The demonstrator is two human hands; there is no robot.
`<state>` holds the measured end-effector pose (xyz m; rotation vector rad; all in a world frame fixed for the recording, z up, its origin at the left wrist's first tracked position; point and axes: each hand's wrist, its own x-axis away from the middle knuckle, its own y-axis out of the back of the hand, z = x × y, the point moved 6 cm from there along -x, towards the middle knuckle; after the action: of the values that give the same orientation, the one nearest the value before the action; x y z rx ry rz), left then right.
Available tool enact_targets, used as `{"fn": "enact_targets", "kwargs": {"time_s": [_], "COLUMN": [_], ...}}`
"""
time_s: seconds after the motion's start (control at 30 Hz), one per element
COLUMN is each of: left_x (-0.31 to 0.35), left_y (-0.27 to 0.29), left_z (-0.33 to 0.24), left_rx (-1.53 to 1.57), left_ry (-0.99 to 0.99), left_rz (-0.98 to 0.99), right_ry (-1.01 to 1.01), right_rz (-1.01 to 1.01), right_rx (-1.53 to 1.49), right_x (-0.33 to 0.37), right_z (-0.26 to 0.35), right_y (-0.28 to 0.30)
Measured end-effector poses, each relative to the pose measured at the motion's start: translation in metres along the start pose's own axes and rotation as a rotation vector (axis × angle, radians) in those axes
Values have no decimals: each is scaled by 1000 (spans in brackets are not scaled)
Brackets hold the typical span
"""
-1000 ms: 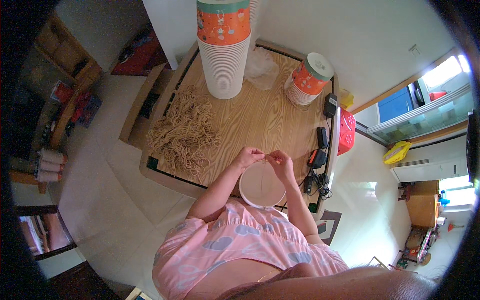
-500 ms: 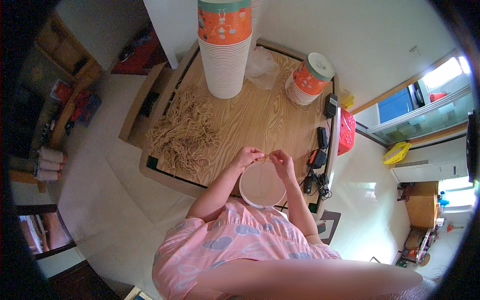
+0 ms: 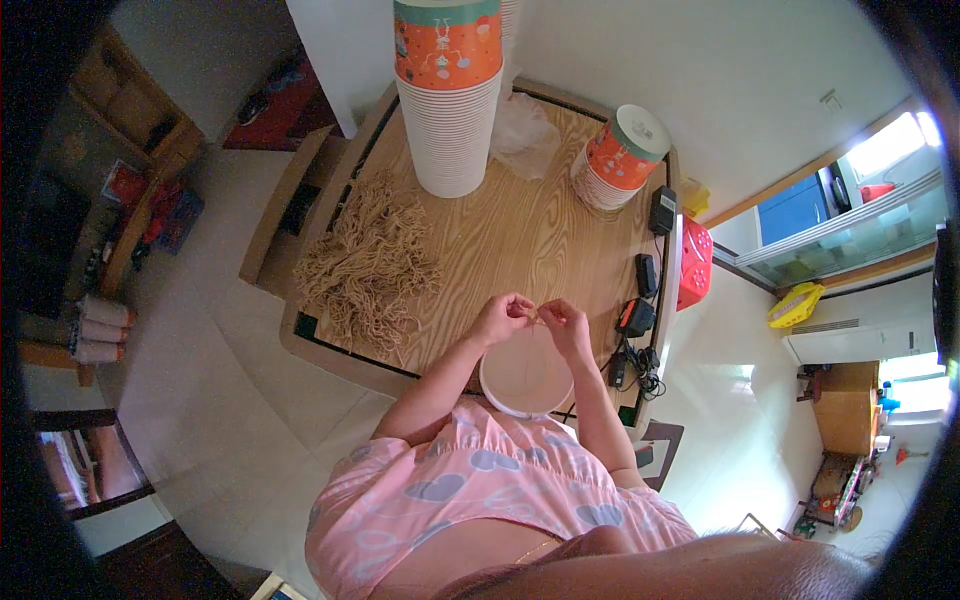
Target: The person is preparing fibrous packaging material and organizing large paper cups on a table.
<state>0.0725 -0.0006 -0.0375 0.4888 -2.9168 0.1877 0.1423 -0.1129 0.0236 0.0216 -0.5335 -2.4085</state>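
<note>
Evidently for fine fingerwork, the left hand (image 3: 508, 316) and right hand (image 3: 565, 325) pinch what seems a tan cord (image 3: 533, 315) (too small to be sure) over the far side of a white bucket (image 3: 526, 380), which sits close to the body, perhaps for steadiness.

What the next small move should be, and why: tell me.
Probably ease the right hand slightly away from the left hand, gently tensioning what looks like a thin tan strand between them. Both hands' fingertips are pinched close together by the far edge of the white-rimmed tub, and the strand is too small to see clearly.
</note>
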Motion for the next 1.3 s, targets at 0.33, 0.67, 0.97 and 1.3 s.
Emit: {"fn": "enact_targets", "kwargs": {"time_s": [0.33, 0.67, 0.97, 1.3], "left_x": [4, 3, 1, 2], "left_y": [-3, 4, 9, 13], "left_z": [-23, -3, -11, -27], "left_rx": [-210, -249, -26, -16], "left_ry": [-70, -14, 16, -66], "left_rz": [-62, -124, -118, -120], "right_ry": [2, -29, -11, 48], "right_rz": [-15, 29, 12, 8], "right_rx": [-116, -128, -142, -87], "right_x": [-4, -8, -10, -16], "right_z": [-2, -4, -3, 9], "right_y": [-1, -3, -3, -8]}}
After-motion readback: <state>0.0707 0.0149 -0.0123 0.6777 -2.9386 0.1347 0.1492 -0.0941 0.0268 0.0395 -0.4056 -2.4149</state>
